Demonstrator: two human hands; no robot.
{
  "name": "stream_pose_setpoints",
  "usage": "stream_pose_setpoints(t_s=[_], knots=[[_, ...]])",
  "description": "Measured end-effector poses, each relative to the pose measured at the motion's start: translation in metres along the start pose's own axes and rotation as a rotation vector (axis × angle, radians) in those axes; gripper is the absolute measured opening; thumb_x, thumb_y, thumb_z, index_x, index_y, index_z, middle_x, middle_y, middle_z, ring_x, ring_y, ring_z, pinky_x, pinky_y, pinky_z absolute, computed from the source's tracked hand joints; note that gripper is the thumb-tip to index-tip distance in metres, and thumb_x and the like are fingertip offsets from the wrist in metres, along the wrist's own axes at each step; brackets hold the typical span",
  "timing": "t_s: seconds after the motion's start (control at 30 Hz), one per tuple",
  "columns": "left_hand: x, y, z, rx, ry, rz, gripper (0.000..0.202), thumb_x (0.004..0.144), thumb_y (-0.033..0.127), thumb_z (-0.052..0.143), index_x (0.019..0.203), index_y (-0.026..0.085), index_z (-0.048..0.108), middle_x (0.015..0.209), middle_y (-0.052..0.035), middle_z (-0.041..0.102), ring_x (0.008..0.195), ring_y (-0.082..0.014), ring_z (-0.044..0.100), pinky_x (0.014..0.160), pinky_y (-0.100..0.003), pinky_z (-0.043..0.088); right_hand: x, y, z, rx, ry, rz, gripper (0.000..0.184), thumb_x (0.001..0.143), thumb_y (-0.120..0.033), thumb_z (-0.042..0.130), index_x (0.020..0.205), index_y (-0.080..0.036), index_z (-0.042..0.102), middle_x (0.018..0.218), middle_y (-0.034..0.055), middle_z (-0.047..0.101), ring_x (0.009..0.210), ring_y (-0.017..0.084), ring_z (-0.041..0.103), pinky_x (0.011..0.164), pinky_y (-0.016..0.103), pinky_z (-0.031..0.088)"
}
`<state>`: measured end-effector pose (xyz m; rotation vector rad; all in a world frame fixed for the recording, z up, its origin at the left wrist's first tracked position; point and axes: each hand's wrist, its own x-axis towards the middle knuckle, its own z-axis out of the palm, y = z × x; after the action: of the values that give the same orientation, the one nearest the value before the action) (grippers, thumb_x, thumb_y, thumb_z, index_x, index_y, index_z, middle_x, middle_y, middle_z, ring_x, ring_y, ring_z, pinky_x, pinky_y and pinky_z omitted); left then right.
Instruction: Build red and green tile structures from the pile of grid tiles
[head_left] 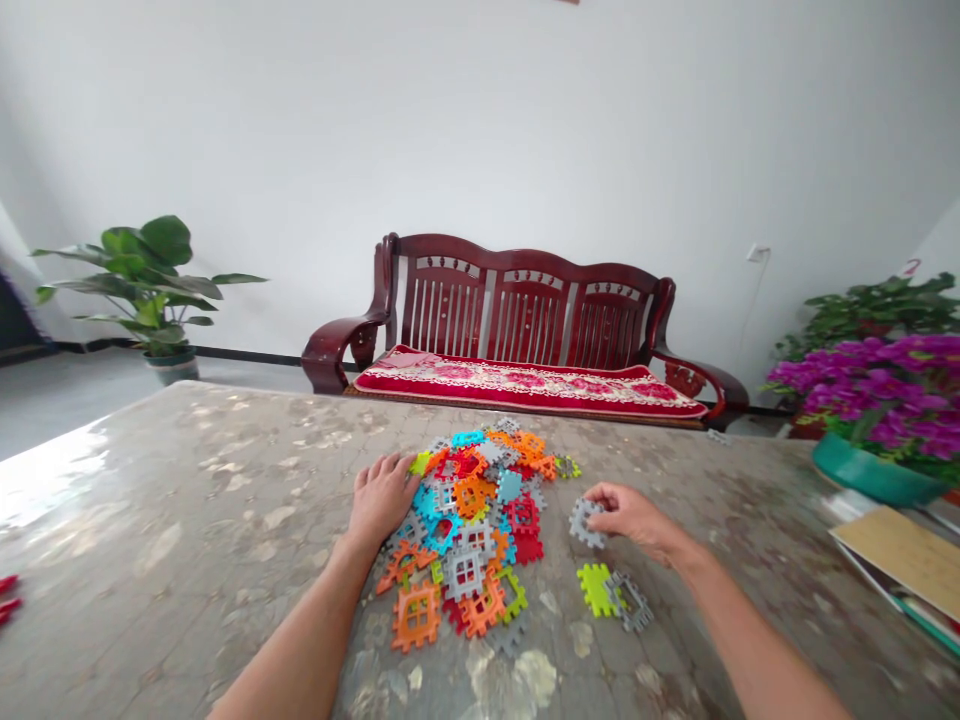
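While your right hand (634, 520) pinches a grey tile (584, 522) at its fingertips, that grip sits just off the 3 o'clock edge of the pile of plastic tiles (472, 530), apart from it. From the grip, the joined lime-green tile (595, 588) and grey frame tile (630, 601) lie near, at 6 o'clock, flat on the table (225, 520). Together they run roughly from 9 to 3 o'clock. Your left hand (381, 497) lies spread, palm down, on the pile's 9 o'clock edge, fingertips touching a yellow-green tile (420, 463). The right hand is nearer the pair.
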<state>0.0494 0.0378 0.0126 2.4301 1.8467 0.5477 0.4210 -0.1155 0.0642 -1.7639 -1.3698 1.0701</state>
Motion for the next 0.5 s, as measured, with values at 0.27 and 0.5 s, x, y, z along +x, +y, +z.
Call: stream_pose_setpoints(t_s=[0.27, 0.5], knots=[[0.0, -0.001, -0.002, -0.032, -0.006, -0.01, 0.043, 0.095, 0.039, 0.039, 0.132, 0.025, 0.058, 0.143, -0.0088, 0.055, 0.134, -0.0271, 0.045, 0.111, -0.048, 0.03, -0.045, 0.013, -0.001, -0.376, -0.181, -0.015, 0.06, 0.052, -0.021, 0.073, 0.112, -0.022, 0.069, 0.101, 0.0013, 0.06, 0.088, 0.017, 0.056, 0.079, 0.027, 0.046], [0.007, -0.011, -0.002, -0.357, -0.018, -0.11, 0.047, 0.096, 0.038, 0.033, 0.133, 0.021, 0.058, 0.136, -0.0071, 0.063, 0.127, -0.0226, 0.055, 0.11, -0.038, 0.037, -0.047, 0.015, -0.003, -0.689, -0.133, -0.127, 0.046, 0.05, -0.02, 0.075, 0.095, -0.025, 0.07, 0.101, 0.0008, 0.056, 0.102, 0.022, 0.052, 0.087, 0.029, 0.042]])
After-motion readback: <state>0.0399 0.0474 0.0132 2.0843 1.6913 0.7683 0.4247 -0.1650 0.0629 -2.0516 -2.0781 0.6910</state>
